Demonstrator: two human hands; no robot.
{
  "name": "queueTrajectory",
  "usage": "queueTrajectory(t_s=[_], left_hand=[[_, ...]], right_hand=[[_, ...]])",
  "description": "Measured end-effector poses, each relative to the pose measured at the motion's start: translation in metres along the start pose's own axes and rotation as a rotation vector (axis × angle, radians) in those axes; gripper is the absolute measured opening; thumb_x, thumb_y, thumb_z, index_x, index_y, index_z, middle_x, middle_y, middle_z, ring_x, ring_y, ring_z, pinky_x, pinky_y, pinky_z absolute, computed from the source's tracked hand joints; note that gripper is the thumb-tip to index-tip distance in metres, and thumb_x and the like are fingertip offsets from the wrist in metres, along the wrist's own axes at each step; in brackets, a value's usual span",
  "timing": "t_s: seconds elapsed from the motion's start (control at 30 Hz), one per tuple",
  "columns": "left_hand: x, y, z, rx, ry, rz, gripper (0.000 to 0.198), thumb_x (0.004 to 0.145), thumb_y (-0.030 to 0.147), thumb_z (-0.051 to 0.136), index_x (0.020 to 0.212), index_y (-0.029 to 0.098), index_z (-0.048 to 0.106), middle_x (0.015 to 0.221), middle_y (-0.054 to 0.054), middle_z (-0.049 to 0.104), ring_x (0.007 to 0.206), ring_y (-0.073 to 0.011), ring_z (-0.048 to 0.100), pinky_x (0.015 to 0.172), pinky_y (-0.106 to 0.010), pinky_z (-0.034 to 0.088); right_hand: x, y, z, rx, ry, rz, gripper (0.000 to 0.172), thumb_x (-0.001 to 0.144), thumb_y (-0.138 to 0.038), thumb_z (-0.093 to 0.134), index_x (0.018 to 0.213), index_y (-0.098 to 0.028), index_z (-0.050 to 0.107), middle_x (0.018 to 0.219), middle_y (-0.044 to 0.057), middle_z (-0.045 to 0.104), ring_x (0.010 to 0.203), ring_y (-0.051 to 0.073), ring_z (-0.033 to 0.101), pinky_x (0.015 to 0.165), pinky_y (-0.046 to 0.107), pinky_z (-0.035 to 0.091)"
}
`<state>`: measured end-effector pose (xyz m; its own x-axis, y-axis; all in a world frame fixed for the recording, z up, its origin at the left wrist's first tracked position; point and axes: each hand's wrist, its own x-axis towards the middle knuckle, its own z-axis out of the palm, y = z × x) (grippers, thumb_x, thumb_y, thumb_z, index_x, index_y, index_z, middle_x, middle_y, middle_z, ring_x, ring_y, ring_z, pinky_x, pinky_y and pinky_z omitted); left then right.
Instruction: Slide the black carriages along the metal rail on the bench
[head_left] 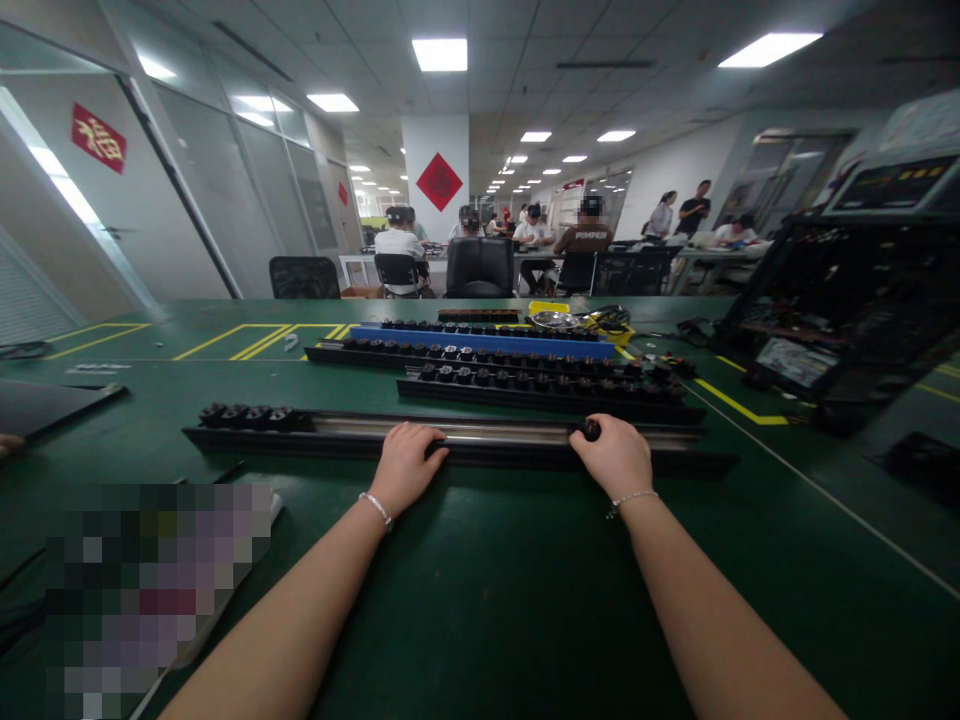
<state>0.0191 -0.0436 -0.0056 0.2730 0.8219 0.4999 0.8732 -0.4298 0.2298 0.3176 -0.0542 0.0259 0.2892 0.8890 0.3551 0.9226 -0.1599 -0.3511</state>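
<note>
A long black rail (495,455) with a shiny metal channel lies across the table before me. Several black knob-like pieces (259,413) sit in a row at its left end. My left hand (409,465) grips the middle of the rail, its fingers over the channel and its thumb along the near edge. Farther right, my right hand (616,458) pinches a small black round piece (590,429) at the channel. The fingers partly hide this piece, and whether it is seated in the channel I cannot tell.
Behind lie more black rails (551,395) filled with similar pieces, and a blue rail (487,341). An opened computer case (817,310) stands at right. Yellow tape (742,403) marks the green table (510,600). A blurred-out sheet lies at left; people sit beyond.
</note>
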Motion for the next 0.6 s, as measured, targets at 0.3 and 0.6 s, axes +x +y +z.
queueTrajectory(t_s=[0.3,0.6], left_hand=[[0.000,0.002,-0.002,0.002,-0.018,-0.008,0.016,0.081,0.028,0.058,0.095,0.021,0.062,0.094,-0.003,0.067,0.095,-0.0220,0.056,0.094,-0.042,0.037],[0.000,0.001,-0.001,-0.004,-0.007,-0.012,0.015,0.081,0.028,0.059,0.094,0.022,0.062,0.094,-0.003,0.067,0.095,-0.0217,0.056,0.094,-0.041,0.037]], right_hand=[[0.003,0.005,0.000,-0.021,0.019,0.024,0.026,0.072,-0.036,0.049,0.084,-0.020,0.065,0.088,0.005,0.066,0.087,0.021,0.056,0.075,0.032,0.038],[0.007,0.015,-0.001,-0.052,0.018,0.086,0.030,0.071,-0.038,0.050,0.088,-0.018,0.064,0.090,0.008,0.065,0.091,0.023,0.056,0.078,0.033,0.039]])
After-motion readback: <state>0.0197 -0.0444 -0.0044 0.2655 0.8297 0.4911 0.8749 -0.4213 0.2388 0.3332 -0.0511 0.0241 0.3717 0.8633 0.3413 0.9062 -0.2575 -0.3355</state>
